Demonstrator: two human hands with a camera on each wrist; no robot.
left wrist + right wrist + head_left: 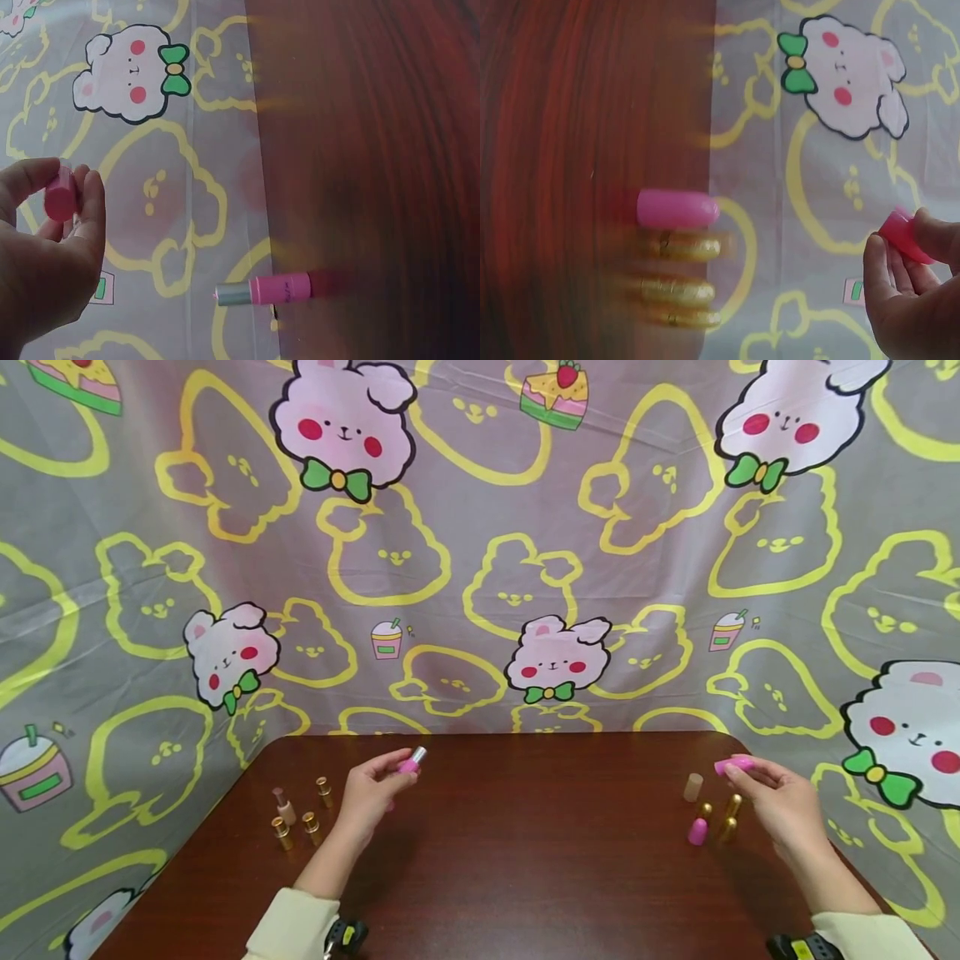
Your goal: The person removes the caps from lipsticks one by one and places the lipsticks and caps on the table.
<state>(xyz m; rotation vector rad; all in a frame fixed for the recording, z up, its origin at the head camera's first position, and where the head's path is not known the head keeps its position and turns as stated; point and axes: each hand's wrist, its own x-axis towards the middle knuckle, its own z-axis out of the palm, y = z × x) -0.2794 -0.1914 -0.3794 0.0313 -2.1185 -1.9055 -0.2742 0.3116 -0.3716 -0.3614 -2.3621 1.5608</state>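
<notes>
My left hand [373, 789] pinches an uncapped pink lipstick tube [410, 766] with a silver collar, raised above the table. In the left wrist view its pink base faces the camera. Another uncapped pink lipstick [282, 289] with a silver collar stands on the table near that hand; the head view mostly hides it behind the hand. My right hand [783, 802] holds a pink lipstick cap [735, 765] between thumb and fingers, also off the table. Below and left of this hand stand a second pink cap [698, 832] and several gold caps [732, 806].
Several open gold lipstick tubes [282, 833] and a beige lipstick [285, 807] stand at the table's left. A beige cap [693, 787] stands near the gold caps on the right. A patterned cloth [465, 568] hangs behind the brown table [525, 852].
</notes>
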